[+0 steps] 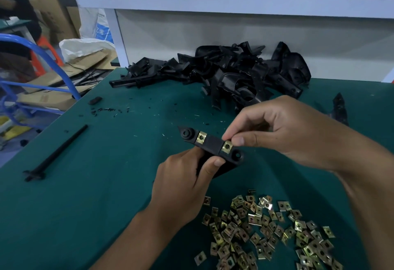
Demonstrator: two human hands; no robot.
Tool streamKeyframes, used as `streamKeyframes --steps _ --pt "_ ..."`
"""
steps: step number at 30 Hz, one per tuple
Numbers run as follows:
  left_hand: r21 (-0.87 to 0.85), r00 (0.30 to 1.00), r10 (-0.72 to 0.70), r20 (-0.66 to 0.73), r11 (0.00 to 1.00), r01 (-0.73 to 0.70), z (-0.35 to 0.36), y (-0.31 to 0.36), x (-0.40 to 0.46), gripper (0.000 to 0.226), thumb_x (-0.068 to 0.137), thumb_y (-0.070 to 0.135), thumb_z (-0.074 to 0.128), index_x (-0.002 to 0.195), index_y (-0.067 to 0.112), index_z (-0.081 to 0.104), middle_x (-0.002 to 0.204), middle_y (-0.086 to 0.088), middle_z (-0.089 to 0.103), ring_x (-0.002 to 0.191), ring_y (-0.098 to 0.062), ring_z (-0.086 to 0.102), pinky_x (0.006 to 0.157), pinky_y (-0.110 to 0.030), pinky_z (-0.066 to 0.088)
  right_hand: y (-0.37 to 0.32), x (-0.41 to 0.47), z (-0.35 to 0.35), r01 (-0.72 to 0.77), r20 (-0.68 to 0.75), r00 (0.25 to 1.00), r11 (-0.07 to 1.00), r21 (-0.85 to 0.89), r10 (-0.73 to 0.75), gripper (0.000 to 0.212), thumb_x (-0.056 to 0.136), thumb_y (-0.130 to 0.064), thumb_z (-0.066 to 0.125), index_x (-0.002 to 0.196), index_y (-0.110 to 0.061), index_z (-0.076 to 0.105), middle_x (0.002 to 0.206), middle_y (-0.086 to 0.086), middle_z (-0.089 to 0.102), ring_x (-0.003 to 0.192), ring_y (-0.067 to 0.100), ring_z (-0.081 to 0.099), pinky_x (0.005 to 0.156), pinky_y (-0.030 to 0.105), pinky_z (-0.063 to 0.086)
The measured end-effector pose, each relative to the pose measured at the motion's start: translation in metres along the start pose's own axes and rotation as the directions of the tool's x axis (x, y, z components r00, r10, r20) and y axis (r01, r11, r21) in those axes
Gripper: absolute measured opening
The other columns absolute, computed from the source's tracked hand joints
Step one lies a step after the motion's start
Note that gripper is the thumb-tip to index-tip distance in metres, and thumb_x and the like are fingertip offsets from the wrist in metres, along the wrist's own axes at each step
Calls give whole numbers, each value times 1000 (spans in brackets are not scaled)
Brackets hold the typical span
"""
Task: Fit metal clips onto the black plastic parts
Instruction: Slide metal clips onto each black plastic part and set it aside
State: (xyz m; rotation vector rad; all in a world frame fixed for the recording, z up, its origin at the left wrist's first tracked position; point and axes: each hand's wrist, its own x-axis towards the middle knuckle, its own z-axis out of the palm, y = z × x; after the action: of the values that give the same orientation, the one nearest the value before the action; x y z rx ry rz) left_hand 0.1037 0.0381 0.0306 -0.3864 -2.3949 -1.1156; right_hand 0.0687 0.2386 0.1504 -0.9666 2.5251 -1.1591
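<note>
Head view: the left hand (183,176) grips the black plastic part (213,148) above the middle of the table (85,205). The right hand (277,129) pinches the second clip (227,147); the first clip (201,136) is seated. Risk: uneven thumb pressure may seat the clip skewed, misaligning its hole. Loose clips (266,231) lie near the front edge and may be swept off.

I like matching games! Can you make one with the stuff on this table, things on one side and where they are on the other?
Things:
1. loose clips
2. black pile
3. rod
4. part with two clips

Places:
A. far side of the table, by the white shelf
B. held in both hands
C. lying alone on the left
D. nearest the camera, on the right

Pairs: 1-D, 2-A, 3-C, 4-B
</note>
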Motion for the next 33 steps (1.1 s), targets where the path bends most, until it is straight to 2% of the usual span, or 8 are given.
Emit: streamKeyframes --steps 5,11,15,19,23,28,31,33 --pt "69 999 22 -26 997 -21 1 3 0 49 98 74 23 95 37 54 59 24 43 54 0 47 46 -20 24 3 -1 -3 -57 8 998 993 99 56 15 83 -33 74 94 -25 80 92 -7 79 89 6 73 88 18 53" --pt "159 996 -43 -74 986 55 0 2 1 57 96 77 16 85 34 53 57 20 42 50 -4 44 46 -23 22 -8 -5 -2 -80 -18 997 995 -65 79 13 89 -35 71 99 -37 79 97 -23 75 92 -4 69 83 12 50" --pt "198 993 -84 -85 975 100 0 4 1 57 94 79 12 96 38 52 57 24 40 49 -5 41 45 -21 25 -14 -7 8 -158 -90 986 950 -268 139 16 85 -48 71 100 -49 74 101 -23 72 74 15 68 73 38 57" --pt "227 993 -83 -84 969 101 0 2 0 61 95 79 12 95 37 56 58 25 39 52 -4 39 46 -20 23 -15 -5 14 -143 -153 983 935 -324 97 14 83 -48 73 97 -47 75 91 -25 69 81 -17 58 67 9 43" --pt "225 990 -70 -120 970 95 2 5 1 64 97 76 15 88 32 61 60 24 39 53 -5 42 46 -18 25 -10 0 18 -113 -132 987 974 -195 88 13 83 -38 79 92 -37 71 91 -30 69 78 -16 61 69 0 40" --pt "-118 991 -102 -85 989 91 1 9 2 29 94 74 34 104 56 54 96 26 61 91 1 57 69 -15 37 -5 2 11 -93 -192 978 995 -30 85 10 84 -36 77 91 -36 69 92 -22 71 75 0 60 68 12 46" --pt "-601 972 -237 4 776 191 -9 17 8 31 92 59 55 106 35 70 105 8 72 101 -9 67 81 -13 48 -2 0 4 -98 -246 961 986 132 129 20 79 -36 78 95 -37 66 95 -14 74 73 5 52 72 21 45" --pt "-672 974 -225 -29 725 148 -17 20 13 28 92 48 62 98 24 73 98 2 73 95 -12 69 80 -15 51 -1 0 3 -112 -232 960 972 207 160 22 79 -33 80 96 -36 66 95 -11 75 78 9 58 79 28 48"
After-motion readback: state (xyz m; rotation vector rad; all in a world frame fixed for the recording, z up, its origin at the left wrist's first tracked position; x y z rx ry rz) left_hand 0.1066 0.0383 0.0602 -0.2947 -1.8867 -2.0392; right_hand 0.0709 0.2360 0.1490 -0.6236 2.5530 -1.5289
